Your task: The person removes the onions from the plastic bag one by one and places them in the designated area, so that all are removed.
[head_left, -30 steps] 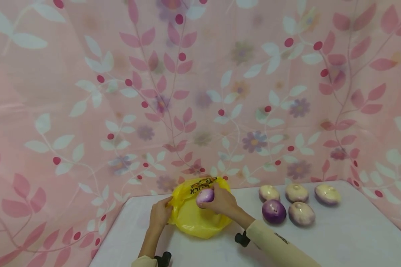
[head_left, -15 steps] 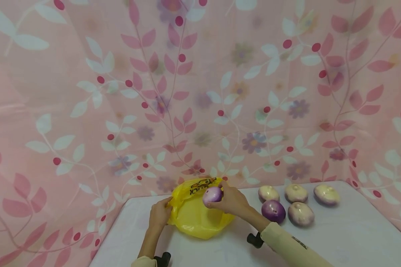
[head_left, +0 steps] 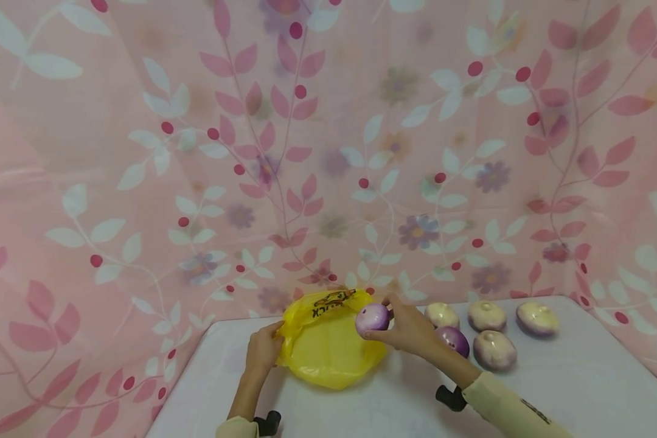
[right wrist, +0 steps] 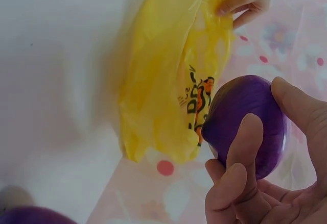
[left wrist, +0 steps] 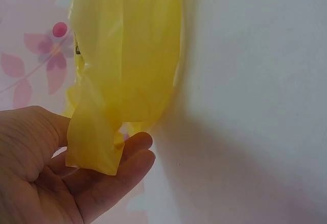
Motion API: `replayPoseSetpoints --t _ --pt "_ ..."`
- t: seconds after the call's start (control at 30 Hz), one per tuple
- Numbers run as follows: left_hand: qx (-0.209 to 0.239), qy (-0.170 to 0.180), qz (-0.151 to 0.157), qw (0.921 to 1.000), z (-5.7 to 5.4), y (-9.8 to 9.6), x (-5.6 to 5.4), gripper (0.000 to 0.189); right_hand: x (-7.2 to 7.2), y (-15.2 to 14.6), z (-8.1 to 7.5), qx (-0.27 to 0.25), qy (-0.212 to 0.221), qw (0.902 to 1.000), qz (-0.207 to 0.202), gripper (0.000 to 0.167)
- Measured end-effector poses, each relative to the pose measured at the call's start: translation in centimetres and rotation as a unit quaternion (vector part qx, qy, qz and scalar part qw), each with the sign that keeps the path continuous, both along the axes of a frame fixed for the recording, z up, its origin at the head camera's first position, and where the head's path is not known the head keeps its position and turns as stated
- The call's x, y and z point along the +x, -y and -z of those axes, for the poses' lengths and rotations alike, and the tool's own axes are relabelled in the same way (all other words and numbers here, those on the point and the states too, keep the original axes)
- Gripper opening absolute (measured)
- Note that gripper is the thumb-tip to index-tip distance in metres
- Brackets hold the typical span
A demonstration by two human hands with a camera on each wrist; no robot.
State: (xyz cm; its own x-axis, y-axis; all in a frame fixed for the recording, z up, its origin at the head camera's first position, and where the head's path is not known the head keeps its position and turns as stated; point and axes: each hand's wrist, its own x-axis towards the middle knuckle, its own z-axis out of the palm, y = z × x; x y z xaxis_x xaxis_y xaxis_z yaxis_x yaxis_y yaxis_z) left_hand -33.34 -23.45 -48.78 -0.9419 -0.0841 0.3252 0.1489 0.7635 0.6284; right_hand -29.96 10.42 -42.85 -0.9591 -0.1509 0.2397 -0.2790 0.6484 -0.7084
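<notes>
A yellow plastic bag [head_left: 328,365] with dark print stands on the white table, its wide mouth facing me. At its left edge my left hand [head_left: 264,350] pinches the rim; in the left wrist view a fold of the bag [left wrist: 102,137] lies between thumb and fingers. My right hand [head_left: 410,328] holds a purple onion [head_left: 372,320] at the right side of the bag's mouth. In the right wrist view thumb and fingers wrap around the onion [right wrist: 255,122], whose pointed tip faces the bag.
Several more onions sit on the table's right side: a deep purple one [head_left: 453,342], partly behind my right arm, and paler cream-and-purple ones such as this front onion [head_left: 495,350]. A pink floral cloth [head_left: 328,152] hangs behind the white table [head_left: 569,377].
My right hand has moved right with the onion, from in front of the bag's opening to its right edge. My left hand has stayed on the rim.
</notes>
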Motion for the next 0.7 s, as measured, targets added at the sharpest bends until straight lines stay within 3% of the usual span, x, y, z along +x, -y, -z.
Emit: replayPoseSetpoints --t 0.37,0.7 --pt "-0.008 -0.008 0.003 0.9999 0.0 -0.1 -0.3 0.036 1.4 -3.5 -0.4 -0.016 0.002 0.9999 0.004 0.072" --pt "-0.007 0.001 0.005 1.0 0.1 0.1 -0.3 0.036 2.3 -6.6 -0.7 0.039 -0.019 0.9985 0.033 0.079"
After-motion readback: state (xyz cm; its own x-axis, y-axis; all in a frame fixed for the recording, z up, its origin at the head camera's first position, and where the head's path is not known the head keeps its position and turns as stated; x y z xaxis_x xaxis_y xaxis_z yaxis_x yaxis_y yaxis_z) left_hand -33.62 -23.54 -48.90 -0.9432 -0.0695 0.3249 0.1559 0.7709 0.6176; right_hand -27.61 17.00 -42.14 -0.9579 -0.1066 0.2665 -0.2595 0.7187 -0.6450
